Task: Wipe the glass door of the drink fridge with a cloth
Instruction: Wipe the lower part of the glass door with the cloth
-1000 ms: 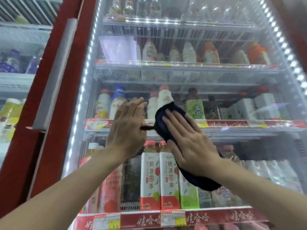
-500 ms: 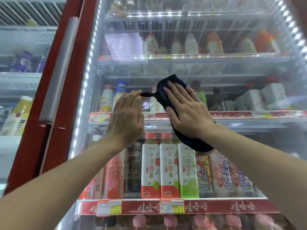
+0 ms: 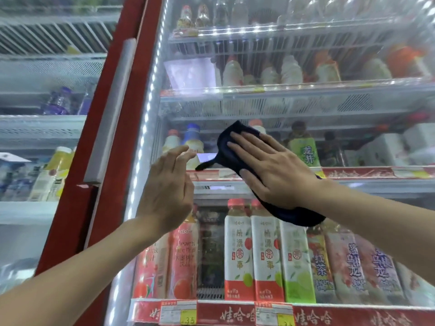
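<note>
Left hand (image 3: pixel 168 194) has eased off, fingers loose and empty; right hand (image 3: pixel 273 172) pins the soft, limp cloth (image 3: pixel 226 143) flat-palmed to the glass door (image 3: pixel 306 109).

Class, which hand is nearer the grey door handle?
Left. The left hand is just right of the door handle; the right hand presses the cloth farther right.

Behind the glass door (image 3: pixel 306 107), a green bottle (image 3: pixel 304 152) on the middle shelf (image 3: pixel 367 184) reads "龙井". On the lower shelf (image 3: pixel 209 295), two white bottles (image 3: pixel 239 252) carry "桃源茶事" down their labels. A pink bottle (image 3: pixel 186 262) near its left end reads "Peach", and pale bottles (image 3: pixel 355 267) toward the right show "乌龙". The red strip (image 3: pixel 329 317) along that shelf's front edge repeats "娃哈哈". A yellow price tag (image 3: pixel 188 320) on it shows ".35".
</note>
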Demonstrator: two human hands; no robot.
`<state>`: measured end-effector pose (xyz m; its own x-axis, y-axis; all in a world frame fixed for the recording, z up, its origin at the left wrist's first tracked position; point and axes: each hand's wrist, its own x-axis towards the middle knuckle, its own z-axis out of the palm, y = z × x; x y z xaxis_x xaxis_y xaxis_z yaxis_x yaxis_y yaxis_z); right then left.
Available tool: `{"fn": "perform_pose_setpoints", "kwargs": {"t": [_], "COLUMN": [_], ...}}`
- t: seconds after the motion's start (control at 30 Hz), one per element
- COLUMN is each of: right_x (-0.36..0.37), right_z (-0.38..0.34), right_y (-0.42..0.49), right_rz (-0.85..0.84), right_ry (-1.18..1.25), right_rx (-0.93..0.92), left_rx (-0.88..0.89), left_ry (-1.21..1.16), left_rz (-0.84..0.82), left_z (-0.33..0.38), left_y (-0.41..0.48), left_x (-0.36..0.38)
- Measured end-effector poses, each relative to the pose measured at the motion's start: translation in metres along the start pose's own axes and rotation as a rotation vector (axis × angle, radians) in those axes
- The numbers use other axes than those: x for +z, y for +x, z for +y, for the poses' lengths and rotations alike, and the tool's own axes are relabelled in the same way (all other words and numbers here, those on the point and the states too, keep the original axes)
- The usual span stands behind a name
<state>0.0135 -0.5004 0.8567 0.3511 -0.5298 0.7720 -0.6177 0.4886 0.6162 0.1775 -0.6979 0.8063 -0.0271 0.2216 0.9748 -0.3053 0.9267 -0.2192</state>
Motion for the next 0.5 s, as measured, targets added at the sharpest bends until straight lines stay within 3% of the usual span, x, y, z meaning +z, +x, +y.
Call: {"fn": "perform_pose_setpoints", "kwargs": {"t": [0.1, 0.27, 0.4, 0.5], "right_x": [0.003, 0.008, 0.016, 0.015], "right_z": [-0.017, -0.05, -0.096, -0.09], "right_y": [0.036, 0.035, -0.007, -0.014], "right_rz": [0.017, 0.062, 0.03, -0.012], "right_ry": [0.035, 0.083, 0.065, 0.06], "right_rx": [0.208, 0.307, 0.14, -0.02], "left_rx": [-0.01, -0.052, -0.084, -0.033], "left_ry": [-0.033, -0.183, -0.143, -0.053], "left_rz": [0.014, 0.056, 0.065, -0.007], "left_z": [-0.001, 0.001, -0.015, -0.04], "left_y": [-0.001, -0.001, -0.01, -0.022], "left_x": [0.0, -0.003, -0.02, -0.03]}}
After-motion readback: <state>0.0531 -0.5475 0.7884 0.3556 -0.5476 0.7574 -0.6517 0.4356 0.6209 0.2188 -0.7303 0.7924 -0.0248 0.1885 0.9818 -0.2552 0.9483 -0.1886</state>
